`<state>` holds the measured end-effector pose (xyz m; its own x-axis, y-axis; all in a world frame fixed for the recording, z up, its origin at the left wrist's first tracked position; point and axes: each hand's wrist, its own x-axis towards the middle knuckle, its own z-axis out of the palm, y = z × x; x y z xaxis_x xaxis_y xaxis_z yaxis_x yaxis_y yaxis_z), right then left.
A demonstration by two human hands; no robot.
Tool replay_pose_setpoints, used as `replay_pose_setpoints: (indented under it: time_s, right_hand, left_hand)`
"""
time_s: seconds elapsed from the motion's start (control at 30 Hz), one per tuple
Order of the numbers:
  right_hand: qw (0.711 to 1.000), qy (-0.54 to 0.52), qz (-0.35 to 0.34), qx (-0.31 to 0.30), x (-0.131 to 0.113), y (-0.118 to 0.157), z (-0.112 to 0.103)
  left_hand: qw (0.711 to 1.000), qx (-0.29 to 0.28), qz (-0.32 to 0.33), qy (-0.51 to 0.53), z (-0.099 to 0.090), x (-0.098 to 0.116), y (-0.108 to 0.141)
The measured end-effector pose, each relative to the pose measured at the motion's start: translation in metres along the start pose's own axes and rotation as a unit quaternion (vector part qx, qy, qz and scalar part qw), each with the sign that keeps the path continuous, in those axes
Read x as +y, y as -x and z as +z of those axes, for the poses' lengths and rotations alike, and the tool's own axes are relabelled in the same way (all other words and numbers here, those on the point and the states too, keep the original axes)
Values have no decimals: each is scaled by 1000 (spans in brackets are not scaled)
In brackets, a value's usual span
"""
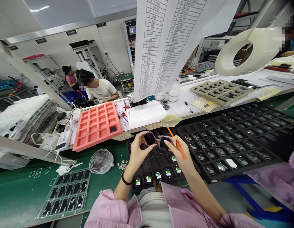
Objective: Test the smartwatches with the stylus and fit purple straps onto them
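Note:
My left hand (140,148) pinches a square watch case (150,138) with a dark screen and purplish rim by its edges. Close beside it, my right hand (181,152) grips a second square watch case (163,143), its thumb lying on the dark face. A thin orange stick (170,132) is also tucked between the fingers of that hand and slants down across it. Both cases are raised over a black foam tray (143,167). Lit watches (158,174) with green and white screens sit in its near rows.
A wider black tray (196,163) of watches lies to the right. Left stand a pink tray (90,137), a small fan (101,161) and a clear tray of black parts (68,190). A printed sheet (158,47) and tape roll (246,52) hang ahead. Co-workers sit beyond the bench.

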<state>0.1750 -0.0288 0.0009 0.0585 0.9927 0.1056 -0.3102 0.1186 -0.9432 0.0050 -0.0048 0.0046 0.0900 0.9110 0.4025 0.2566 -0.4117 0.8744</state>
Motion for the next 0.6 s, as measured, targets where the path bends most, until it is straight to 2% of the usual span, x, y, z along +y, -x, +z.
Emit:
replay_pose_setpoints:
  time_s: [0.1,0.2,0.3,0.47,0.6]
  right_hand:
    - [1000,9,-2,-9,2,-1,-2]
    - [998,64,-18,-22,23,-7,-7]
    - [986,156,-33,-40,72,-16,-13]
    - [952,266,17,-152,177,-10,-6]
    - [938,293,41,-179,228,10,7]
  left_hand:
    - [1000,1,1,4,0,-5,1]
    - [1000,-10,-17,-3,-4,-24,6]
    - [996,-45,-66,-40,-14,-60,25]
    - [968,-117,-184,-128,-36,-134,85]
    - [945,-143,-193,-222,-44,-169,127]
